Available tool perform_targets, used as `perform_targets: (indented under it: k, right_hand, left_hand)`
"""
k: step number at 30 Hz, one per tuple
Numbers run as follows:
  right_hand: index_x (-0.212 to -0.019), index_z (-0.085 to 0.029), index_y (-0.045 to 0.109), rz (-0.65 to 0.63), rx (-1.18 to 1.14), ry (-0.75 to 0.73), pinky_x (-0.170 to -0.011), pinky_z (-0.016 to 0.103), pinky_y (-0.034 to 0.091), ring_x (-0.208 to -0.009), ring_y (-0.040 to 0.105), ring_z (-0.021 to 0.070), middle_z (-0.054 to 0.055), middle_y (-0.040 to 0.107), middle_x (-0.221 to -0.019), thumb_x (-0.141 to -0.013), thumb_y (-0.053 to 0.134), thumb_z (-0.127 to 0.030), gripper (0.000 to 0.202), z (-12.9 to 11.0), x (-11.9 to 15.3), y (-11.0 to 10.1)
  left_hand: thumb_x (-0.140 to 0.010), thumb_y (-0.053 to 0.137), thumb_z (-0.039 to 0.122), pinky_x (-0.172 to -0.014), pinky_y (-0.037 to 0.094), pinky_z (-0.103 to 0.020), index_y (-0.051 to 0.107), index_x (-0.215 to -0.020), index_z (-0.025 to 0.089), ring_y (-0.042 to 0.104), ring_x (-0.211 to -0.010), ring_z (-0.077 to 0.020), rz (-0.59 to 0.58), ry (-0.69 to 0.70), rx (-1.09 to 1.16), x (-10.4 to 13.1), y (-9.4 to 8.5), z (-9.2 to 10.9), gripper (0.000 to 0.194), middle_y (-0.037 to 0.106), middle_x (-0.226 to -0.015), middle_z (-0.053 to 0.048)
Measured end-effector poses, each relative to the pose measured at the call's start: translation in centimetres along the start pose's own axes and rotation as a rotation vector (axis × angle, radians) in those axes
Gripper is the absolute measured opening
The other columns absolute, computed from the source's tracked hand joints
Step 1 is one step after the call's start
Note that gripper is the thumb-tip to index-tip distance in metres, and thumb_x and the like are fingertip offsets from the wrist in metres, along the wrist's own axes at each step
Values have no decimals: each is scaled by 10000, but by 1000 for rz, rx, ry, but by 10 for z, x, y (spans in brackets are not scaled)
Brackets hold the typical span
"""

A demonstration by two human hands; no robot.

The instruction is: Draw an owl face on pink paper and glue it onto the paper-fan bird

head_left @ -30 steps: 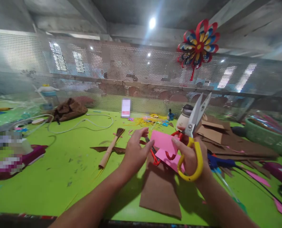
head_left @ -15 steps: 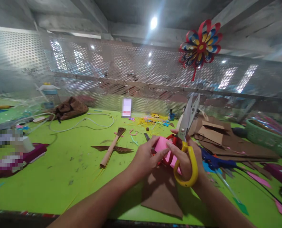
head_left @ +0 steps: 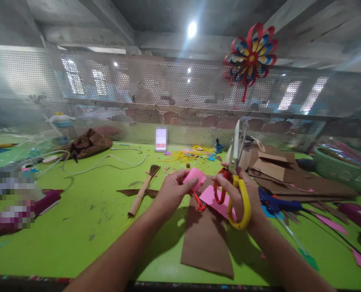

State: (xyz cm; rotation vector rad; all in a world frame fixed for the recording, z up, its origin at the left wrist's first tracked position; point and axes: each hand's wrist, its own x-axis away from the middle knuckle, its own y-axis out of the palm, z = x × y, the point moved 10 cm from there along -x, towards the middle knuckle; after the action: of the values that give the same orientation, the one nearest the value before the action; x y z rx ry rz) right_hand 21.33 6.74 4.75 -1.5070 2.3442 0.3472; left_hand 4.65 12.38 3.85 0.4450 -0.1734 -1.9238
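Note:
My right hand (head_left: 239,194) grips yellow-and-red handled scissors (head_left: 237,170), blades pointing up and nearly together. My left hand (head_left: 171,190) pinches a small folded piece of pink paper (head_left: 195,177) just left of the scissors. A larger pink sheet (head_left: 212,199) lies under my right hand on a brown paper sheet (head_left: 205,239) on the green table (head_left: 77,227). Small orange-handled scissors (head_left: 199,202) lie between my hands on the table.
A rolled brown paper broom (head_left: 142,188) lies left of my hands. White cable (head_left: 107,158), brown cloth (head_left: 87,142), brown card pieces (head_left: 278,170), a blue tool (head_left: 278,205), a green basket (head_left: 344,172) and a white jar (head_left: 244,156) surround them. A paper flower (head_left: 250,54) hangs on the mesh screen.
My left hand has drawn the small pink piece away to the left, apart from the scissors. The scissor blades have swung more upright and closed.

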Motion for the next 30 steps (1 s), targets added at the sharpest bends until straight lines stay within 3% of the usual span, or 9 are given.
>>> perform_targets:
  k: [3,8,13,20,24,30]
  right_hand:
    - [-1207,-196,548,-84,-42,35,-720,362,562,-833,694,236,58,678,-848,-791,683,-435,499,-1,-1,8]
    - [-1094,-171,592,-207,-53,79,-628,304,540,-643,621,152,14,649,-753,-808,663,-468,419,1,1,20]
    - [-1101,-159,602,-285,-31,94,-584,289,518,-657,625,163,35,657,-803,-827,630,-482,424,3,2,24]
    - [-1048,-161,614,-401,45,0,-736,303,499,-806,630,182,41,652,-901,-800,678,-392,345,0,2,31]
    - [-1010,-166,606,-361,58,-6,-690,275,483,-718,588,147,15,627,-834,-778,699,-349,310,5,-1,26]
    - [-1061,-153,598,-279,109,-36,-596,261,458,-630,547,129,9,603,-792,-747,709,-312,368,8,-4,19]
  left_hand:
    - [-720,774,180,-487,418,-197,767,-868,161,561,-515,-115,-114,-55,-75,1,8,-4,150,704,-672,-59]
    - [-716,753,149,-564,468,-206,726,-915,171,619,-616,-127,-205,-79,-149,4,17,-9,202,721,-797,-62]
    - [-736,709,153,-484,466,-230,653,-915,178,612,-510,-143,-313,-101,-250,9,31,-21,189,686,-677,-31]
    - [-727,709,74,-524,444,-205,586,-832,177,596,-572,-116,-337,-91,-344,10,32,-24,192,632,-682,15]
    - [-805,677,147,-523,433,-206,568,-895,155,585,-555,-106,-387,-160,-327,13,34,-27,142,630,-672,9]
    - [-818,681,213,-546,422,-197,578,-880,148,582,-574,-89,-337,-184,-270,11,27,-27,137,624,-693,7]
